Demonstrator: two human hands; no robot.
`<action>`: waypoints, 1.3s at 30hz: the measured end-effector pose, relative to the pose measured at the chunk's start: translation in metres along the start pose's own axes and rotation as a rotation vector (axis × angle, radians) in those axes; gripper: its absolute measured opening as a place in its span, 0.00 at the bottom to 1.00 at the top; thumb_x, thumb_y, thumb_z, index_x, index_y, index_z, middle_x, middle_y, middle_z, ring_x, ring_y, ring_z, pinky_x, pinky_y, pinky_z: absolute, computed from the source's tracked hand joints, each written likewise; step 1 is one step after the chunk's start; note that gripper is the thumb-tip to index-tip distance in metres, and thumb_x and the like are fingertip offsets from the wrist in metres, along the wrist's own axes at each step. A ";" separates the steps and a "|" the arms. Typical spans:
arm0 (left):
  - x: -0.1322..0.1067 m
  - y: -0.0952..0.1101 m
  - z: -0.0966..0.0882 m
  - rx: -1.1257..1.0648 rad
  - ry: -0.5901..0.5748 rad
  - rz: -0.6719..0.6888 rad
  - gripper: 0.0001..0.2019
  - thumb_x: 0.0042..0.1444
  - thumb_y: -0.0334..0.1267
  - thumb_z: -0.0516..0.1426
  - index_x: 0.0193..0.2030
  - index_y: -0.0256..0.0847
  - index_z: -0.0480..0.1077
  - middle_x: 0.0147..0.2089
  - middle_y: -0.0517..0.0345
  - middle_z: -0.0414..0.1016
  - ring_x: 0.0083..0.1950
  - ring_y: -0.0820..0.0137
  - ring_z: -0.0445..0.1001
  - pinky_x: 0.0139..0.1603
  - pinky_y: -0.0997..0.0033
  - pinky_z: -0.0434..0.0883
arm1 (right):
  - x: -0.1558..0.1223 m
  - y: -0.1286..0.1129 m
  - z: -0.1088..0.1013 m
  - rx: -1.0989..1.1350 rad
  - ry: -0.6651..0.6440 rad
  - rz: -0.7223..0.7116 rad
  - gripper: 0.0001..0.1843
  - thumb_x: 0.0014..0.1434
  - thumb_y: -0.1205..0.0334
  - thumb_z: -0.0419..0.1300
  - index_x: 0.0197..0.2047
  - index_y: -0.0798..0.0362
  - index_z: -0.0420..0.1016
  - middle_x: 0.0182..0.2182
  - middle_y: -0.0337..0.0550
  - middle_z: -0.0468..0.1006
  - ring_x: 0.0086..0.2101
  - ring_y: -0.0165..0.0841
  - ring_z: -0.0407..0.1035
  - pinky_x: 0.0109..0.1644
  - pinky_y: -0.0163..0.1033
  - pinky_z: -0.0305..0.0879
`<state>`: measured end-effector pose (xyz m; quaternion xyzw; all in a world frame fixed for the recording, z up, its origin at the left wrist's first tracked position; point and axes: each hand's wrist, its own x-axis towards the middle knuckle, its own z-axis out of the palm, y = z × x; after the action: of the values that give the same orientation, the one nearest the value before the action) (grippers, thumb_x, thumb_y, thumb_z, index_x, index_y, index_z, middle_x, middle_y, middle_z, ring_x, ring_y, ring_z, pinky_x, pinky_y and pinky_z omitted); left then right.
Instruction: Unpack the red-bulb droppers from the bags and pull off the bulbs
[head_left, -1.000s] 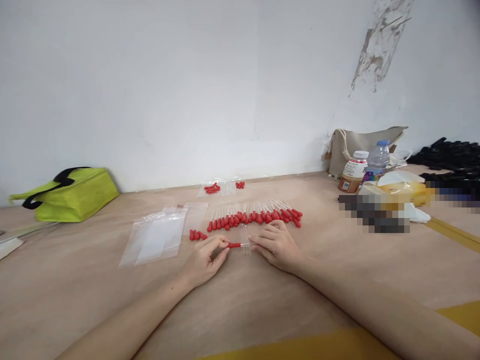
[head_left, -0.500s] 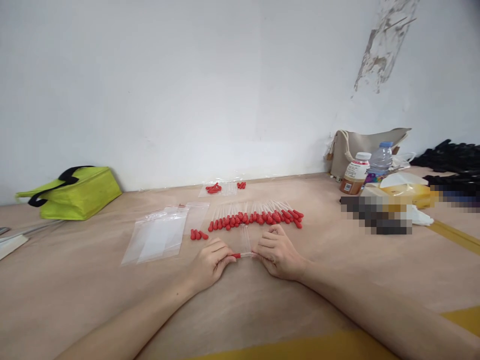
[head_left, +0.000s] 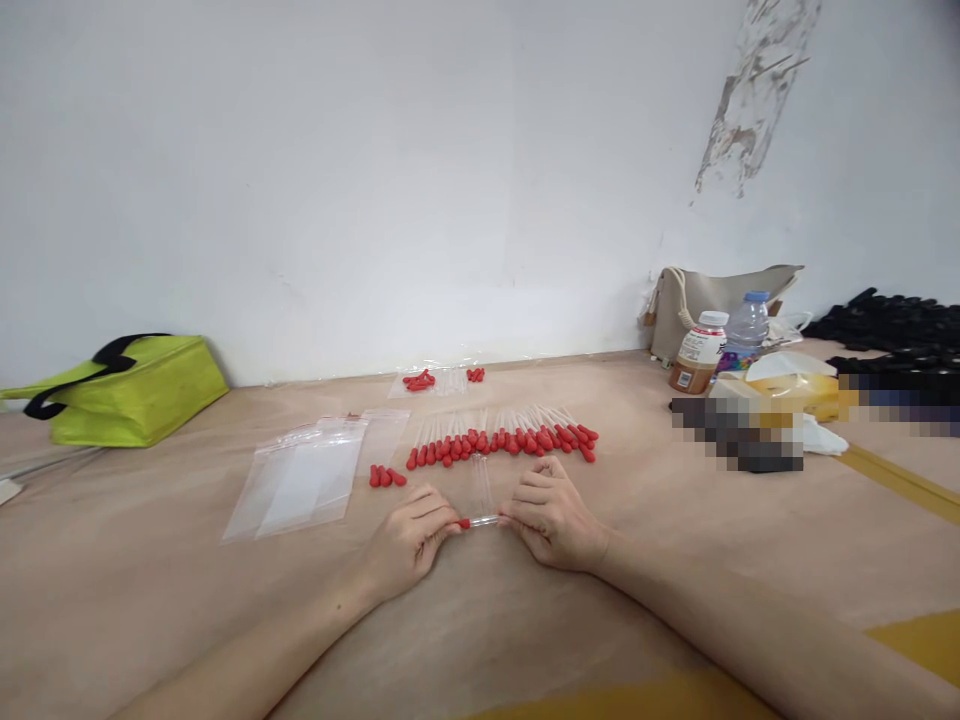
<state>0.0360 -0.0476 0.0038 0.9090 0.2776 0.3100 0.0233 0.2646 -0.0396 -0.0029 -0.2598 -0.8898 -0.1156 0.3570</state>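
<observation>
My left hand (head_left: 415,530) is closed on a red rubber dropper bulb (head_left: 465,523), whose open end points right. Opposite it, my right hand (head_left: 551,515) pinches a clear dropper tube (head_left: 484,520). The tube's left end meets the bulb, and its right end is hidden in my fingers. Just beyond lie a few loose clear tubes (head_left: 481,480). Behind them a row of droppers with red bulbs (head_left: 514,440) fans out, tubes toward the wall. Three loose red bulbs (head_left: 386,476) rest beyond my left hand.
Clear zip bags (head_left: 300,480) lie at left, near a lime-green bag (head_left: 142,390). Against the wall sits a bag with red bulbs (head_left: 420,381) and tubes. To the right stand a brown drink bottle (head_left: 701,352), a blue-capped bottle (head_left: 748,325) and a beige bag (head_left: 667,315).
The view has shifted slightly, moving everything a little left. Less of the red bulb shows between my hands now. Both hands keep their hold.
</observation>
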 end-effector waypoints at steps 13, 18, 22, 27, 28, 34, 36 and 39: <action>-0.011 -0.023 -0.027 0.074 0.266 -0.399 0.11 0.58 0.39 0.49 0.40 0.42 0.71 0.38 0.54 0.71 0.40 0.68 0.70 0.40 0.69 0.68 | -0.005 0.021 -0.001 0.071 0.100 0.379 0.13 0.61 0.61 0.49 0.37 0.52 0.74 0.25 0.41 0.75 0.27 0.28 0.66 0.37 0.37 0.50; -0.016 -0.064 -0.061 0.146 0.378 -0.778 0.16 0.53 0.43 0.49 0.44 0.41 0.71 0.40 0.54 0.70 0.41 0.66 0.71 0.42 0.68 0.68 | 0.001 0.022 0.005 -0.052 0.055 0.326 0.13 0.60 0.65 0.48 0.39 0.54 0.74 0.26 0.43 0.74 0.30 0.31 0.66 0.35 0.37 0.49; -0.029 -0.084 -0.073 0.110 0.356 -0.915 0.20 0.49 0.47 0.52 0.46 0.41 0.67 0.35 0.57 0.73 0.33 0.68 0.72 0.34 0.70 0.68 | 0.006 0.019 0.010 -0.162 -0.025 0.295 0.12 0.58 0.67 0.49 0.36 0.54 0.74 0.25 0.44 0.73 0.29 0.31 0.65 0.35 0.38 0.47; -0.031 -0.077 -0.067 0.242 0.212 -0.928 0.18 0.46 0.53 0.54 0.38 0.41 0.66 0.31 0.59 0.74 0.31 0.67 0.72 0.31 0.70 0.67 | 0.010 0.009 0.013 -0.164 -0.137 0.370 0.10 0.58 0.64 0.50 0.30 0.55 0.72 0.26 0.43 0.71 0.31 0.32 0.63 0.35 0.38 0.47; -0.030 -0.076 -0.065 0.251 0.176 -0.933 0.18 0.46 0.53 0.54 0.37 0.42 0.66 0.31 0.58 0.74 0.31 0.67 0.72 0.32 0.70 0.67 | 0.011 0.006 0.013 -0.148 -0.154 0.386 0.10 0.58 0.62 0.51 0.30 0.55 0.71 0.27 0.43 0.71 0.31 0.32 0.63 0.36 0.38 0.47; -0.032 -0.078 -0.059 0.243 0.081 -0.950 0.19 0.51 0.53 0.49 0.41 0.41 0.66 0.35 0.56 0.76 0.36 0.64 0.73 0.36 0.68 0.67 | 0.013 0.001 0.010 -0.087 -0.211 0.407 0.17 0.56 0.48 0.52 0.35 0.54 0.69 0.34 0.44 0.71 0.36 0.35 0.61 0.40 0.39 0.50; -0.033 -0.080 -0.059 0.258 0.103 -0.956 0.20 0.52 0.52 0.49 0.43 0.40 0.66 0.36 0.55 0.76 0.37 0.64 0.73 0.36 0.68 0.67 | 0.012 0.002 0.010 -0.061 -0.215 0.392 0.19 0.56 0.46 0.52 0.38 0.54 0.69 0.35 0.45 0.71 0.38 0.36 0.60 0.41 0.40 0.51; -0.033 -0.080 -0.060 0.338 0.186 -0.902 0.19 0.52 0.51 0.49 0.42 0.39 0.67 0.39 0.54 0.75 0.37 0.64 0.71 0.36 0.68 0.66 | 0.012 0.002 0.010 -0.024 -0.234 0.367 0.22 0.55 0.44 0.52 0.40 0.54 0.69 0.35 0.46 0.70 0.38 0.36 0.60 0.41 0.40 0.53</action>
<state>-0.0592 -0.0052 0.0165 0.6576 0.6911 0.2994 -0.0171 0.2526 -0.0299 -0.0019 -0.4332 -0.8616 -0.0282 0.2630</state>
